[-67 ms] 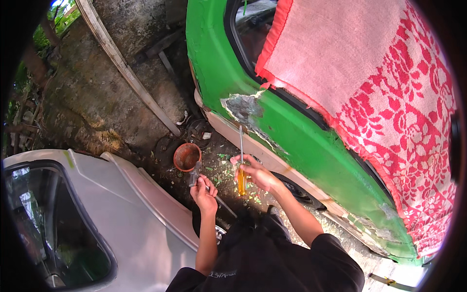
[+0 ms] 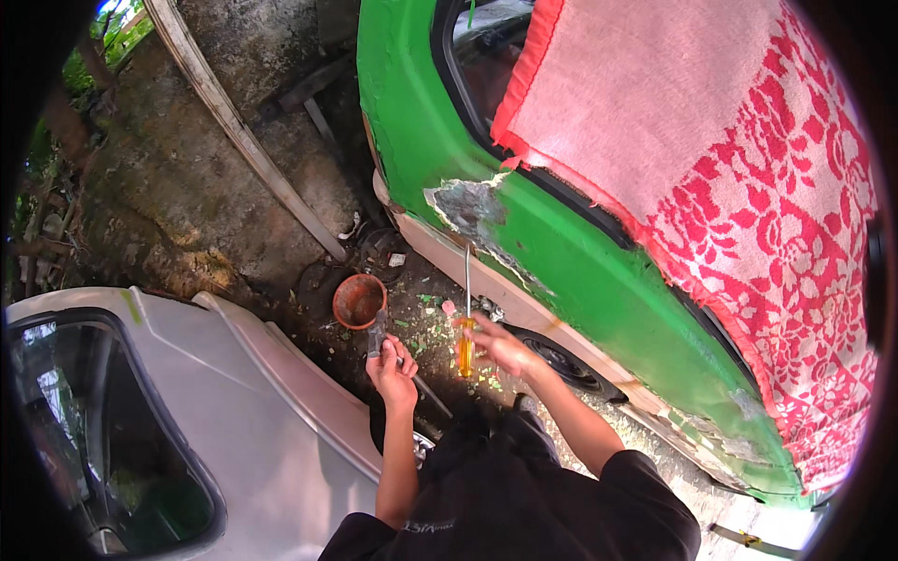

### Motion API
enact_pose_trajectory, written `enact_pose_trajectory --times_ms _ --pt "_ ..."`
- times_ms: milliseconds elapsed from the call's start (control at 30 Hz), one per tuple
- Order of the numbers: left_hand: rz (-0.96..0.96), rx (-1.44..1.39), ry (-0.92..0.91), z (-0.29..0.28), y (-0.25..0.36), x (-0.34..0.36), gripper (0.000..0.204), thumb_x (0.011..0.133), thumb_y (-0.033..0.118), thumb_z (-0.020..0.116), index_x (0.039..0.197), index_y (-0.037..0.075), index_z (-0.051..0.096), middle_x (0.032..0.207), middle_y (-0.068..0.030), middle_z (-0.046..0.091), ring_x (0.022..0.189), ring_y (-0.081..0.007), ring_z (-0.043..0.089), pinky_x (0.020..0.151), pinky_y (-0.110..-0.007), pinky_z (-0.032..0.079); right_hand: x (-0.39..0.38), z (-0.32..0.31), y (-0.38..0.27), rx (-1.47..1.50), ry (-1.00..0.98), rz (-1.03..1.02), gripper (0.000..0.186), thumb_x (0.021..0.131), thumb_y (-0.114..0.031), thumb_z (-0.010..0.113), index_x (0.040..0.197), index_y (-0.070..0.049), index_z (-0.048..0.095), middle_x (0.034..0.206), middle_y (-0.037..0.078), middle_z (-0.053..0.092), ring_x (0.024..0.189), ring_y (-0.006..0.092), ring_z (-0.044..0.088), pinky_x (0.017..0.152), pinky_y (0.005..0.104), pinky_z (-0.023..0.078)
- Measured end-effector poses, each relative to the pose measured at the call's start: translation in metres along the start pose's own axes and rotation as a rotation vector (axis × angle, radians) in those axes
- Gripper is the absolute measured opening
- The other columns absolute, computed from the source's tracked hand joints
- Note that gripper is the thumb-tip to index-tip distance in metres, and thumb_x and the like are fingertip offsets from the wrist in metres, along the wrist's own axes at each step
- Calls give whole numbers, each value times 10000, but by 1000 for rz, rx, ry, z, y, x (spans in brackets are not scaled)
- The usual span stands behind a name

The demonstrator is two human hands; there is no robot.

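My right hand (image 2: 500,348) holds a screwdriver (image 2: 466,355) by its clear yellow handle, fingers loosely about it. Its long metal shank points away from me, and in the picture its tip overlaps the lower edge of the green car body (image 2: 402,140). There, a grey patch (image 2: 470,208) with ragged edges shows where paint and filler have come off. Closed round what looks like a hammer (image 2: 376,335), my left hand (image 2: 393,372) grips it close to its dark grey head. The rod-like handle slants down past my hand toward my legs; my fingers hide its middle.
A reddish-brown bucket (image 2: 360,302) stands on the ground beyond my left hand, with green and pale flakes (image 2: 428,341) scattered nearby. At left is a silver-grey car (image 2: 271,421). A red and pink patterned towel (image 2: 692,140) covers the green car's windows. A wheel (image 2: 566,365) shows below it.
The fingers of my right hand have loosened and shifted slightly on the yellow handle, and the screwdriver's shank has tilted a little. My left hand has hardly moved.
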State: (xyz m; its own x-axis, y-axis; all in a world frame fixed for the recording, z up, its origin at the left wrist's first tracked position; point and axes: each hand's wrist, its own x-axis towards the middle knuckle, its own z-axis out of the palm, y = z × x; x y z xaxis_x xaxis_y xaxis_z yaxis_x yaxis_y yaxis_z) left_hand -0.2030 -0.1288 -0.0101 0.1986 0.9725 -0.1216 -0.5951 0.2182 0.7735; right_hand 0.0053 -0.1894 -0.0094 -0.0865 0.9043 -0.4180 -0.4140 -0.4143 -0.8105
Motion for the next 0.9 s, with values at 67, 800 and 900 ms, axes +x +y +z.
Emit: enact_pose_trajectory --times_ms 67,800,900 --pt "-52 19 -4 2 -1 5 150 1041 218 531 960 91 529 722 25 448 499 -60 356 438 -222 277 -9 -20 60 -67 40 150 335 1075 -368 422 1190 -89 567 804 12 580 662 122 587 709 321 548" --pt "-593 134 45 136 -190 -18 221 952 238 696 1118 94 716 606 84 494 421 -5 287 360 -203 242 -111 -105 32 -121 458 -197 561 1034 -118 416 1567 -49 257 612 -18 439 455 82 401 417 266 386" --pt "-549 135 45 152 -217 -31 258 982 252 652 1177 91 701 767 19 658 429 -18 341 371 -208 307 -116 -114 26 14 365 -124 549 1063 -120 389 1590 -146 236 841 6 465 494 58 381 412 223 302"
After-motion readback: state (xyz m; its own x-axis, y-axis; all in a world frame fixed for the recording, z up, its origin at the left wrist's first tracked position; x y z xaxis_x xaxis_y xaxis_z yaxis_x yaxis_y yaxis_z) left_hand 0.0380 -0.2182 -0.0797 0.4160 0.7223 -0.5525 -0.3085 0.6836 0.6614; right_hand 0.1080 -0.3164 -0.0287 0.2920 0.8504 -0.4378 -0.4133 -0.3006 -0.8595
